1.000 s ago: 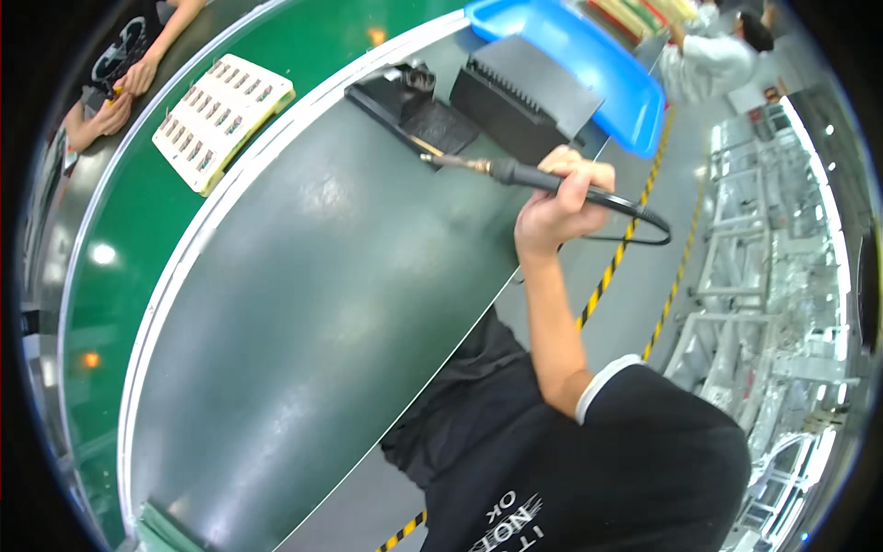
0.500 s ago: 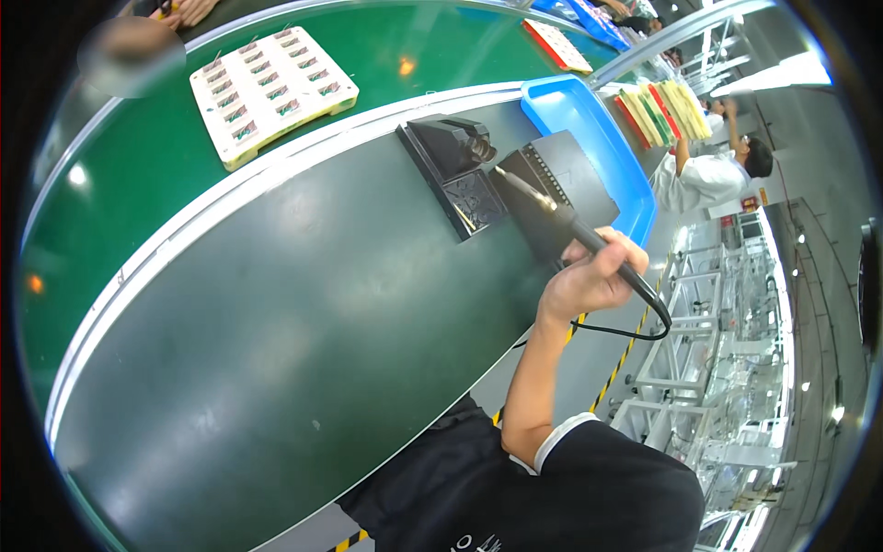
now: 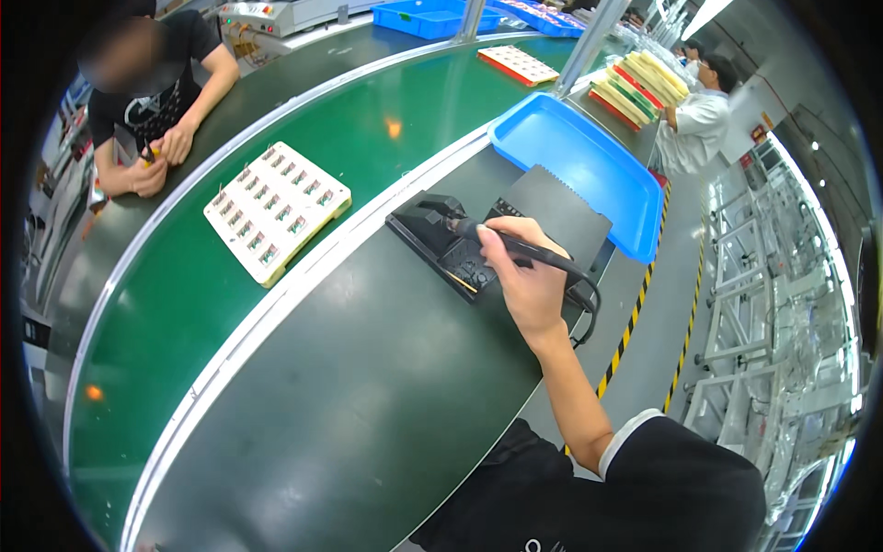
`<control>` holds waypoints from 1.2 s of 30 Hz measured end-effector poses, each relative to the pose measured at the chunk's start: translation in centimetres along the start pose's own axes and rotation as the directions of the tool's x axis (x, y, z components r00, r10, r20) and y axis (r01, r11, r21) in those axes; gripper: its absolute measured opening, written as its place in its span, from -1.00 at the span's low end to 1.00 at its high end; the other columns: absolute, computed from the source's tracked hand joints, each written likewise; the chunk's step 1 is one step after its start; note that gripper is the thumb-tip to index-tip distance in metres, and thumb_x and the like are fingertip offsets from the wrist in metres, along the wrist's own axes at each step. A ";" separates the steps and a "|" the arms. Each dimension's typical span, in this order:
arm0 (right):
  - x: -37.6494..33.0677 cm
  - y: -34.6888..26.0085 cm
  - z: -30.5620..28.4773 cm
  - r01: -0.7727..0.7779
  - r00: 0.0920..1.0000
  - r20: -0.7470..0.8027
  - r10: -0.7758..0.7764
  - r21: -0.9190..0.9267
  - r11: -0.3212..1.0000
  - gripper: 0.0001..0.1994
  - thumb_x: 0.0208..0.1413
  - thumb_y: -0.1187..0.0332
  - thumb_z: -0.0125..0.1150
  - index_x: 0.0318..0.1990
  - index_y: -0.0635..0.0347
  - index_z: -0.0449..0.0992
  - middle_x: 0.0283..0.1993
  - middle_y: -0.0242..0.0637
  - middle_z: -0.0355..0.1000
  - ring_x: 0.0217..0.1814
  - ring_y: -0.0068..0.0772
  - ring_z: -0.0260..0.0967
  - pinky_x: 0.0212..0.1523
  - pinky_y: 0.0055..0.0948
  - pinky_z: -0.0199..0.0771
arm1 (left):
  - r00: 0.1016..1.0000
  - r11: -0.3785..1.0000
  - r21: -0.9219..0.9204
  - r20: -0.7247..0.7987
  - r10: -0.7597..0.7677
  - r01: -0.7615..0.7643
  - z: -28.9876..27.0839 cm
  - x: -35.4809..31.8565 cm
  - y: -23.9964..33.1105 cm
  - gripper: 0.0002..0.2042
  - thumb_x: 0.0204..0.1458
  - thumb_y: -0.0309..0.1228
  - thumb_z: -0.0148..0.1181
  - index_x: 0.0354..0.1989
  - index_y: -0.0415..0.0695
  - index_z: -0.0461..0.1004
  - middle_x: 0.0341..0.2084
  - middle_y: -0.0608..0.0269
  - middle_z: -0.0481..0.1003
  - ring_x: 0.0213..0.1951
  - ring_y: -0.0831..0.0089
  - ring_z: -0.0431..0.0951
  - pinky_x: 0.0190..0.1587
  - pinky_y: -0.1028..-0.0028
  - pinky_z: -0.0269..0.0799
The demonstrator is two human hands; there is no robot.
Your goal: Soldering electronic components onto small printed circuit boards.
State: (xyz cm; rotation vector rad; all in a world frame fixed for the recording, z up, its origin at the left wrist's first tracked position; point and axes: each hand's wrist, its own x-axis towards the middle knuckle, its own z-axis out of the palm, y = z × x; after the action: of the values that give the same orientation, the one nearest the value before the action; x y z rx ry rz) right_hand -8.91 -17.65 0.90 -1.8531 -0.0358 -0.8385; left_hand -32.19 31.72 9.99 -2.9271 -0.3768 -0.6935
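My right hand (image 3: 532,285) is closed round the dark handle of a soldering iron (image 3: 549,258). The iron's front end points into the coiled opening of a black soldering iron stand (image 3: 425,224) on the dark worktable; its tip is hidden inside. From the back of the handle a black cable (image 3: 593,317) loops down by my wrist. Right behind my fingers stands a dark grey box with a slotted edge (image 3: 561,210). My left hand is out of the picture.
A blue tray (image 3: 651,235) lies at the worktable's far right. Across a pale rail, a white tray of small parts (image 3: 269,272) rests on the green belt, with a similar tray (image 3: 517,66) farther along. Opposite, a person's hands (image 3: 166,161) hold something small. Another person carries stacked coloured trays (image 3: 639,90).
My right hand has moved left and forward, bringing the soldering iron's front end from the air into the stand. The view has shifted, showing more of the person opposite.
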 end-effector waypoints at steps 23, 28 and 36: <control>-8.6 -2.8 -1.5 0.182 0.949 0.289 -0.128 -0.171 0.968 -0.81 -0.08 0.44 0.41 -0.54 0.17 0.45 -0.72 -0.37 0.31 -0.76 -0.49 0.24 -0.72 -0.50 0.20 | 0.427 0.086 -0.810 -0.212 0.879 -0.579 8.7 1.0 20.1 -0.80 -0.23 -0.50 0.31 -0.35 -0.15 0.56 -0.26 0.23 0.56 -0.24 0.30 0.55 -0.16 0.30 0.49; -9.4 -3.9 1.0 0.380 0.824 0.443 -0.354 0.033 0.924 -0.80 -0.11 0.46 0.40 -0.59 0.15 0.44 -0.72 -0.40 0.24 -0.76 -0.43 0.18 -0.74 -0.46 0.14 | 0.679 0.204 -0.861 -0.200 0.706 -0.466 10.8 1.4 19.2 -0.82 -0.20 -0.65 0.23 -0.36 -0.21 0.51 -0.40 0.14 0.56 -0.43 0.26 0.56 -0.36 0.39 0.45; -10.2 -3.7 0.1 0.469 0.768 0.450 -0.455 0.088 0.879 -0.66 -0.02 0.36 0.35 -0.68 0.09 0.28 -0.73 -0.45 0.18 -0.71 -0.47 0.21 -0.72 -0.47 0.20 | 0.778 0.369 -0.833 -0.111 0.618 -0.412 12.3 16.8 32.3 -0.87 0.06 -0.54 0.19 -0.25 -0.35 0.51 -0.36 0.01 0.53 -0.36 0.21 0.55 -0.28 0.39 0.44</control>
State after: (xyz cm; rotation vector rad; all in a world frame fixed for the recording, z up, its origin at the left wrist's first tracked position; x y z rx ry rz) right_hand -17.99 -12.34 -1.81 -2.0688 -0.8201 -0.7014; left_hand -3.90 6.23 5.02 -3.6097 1.2363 -0.4972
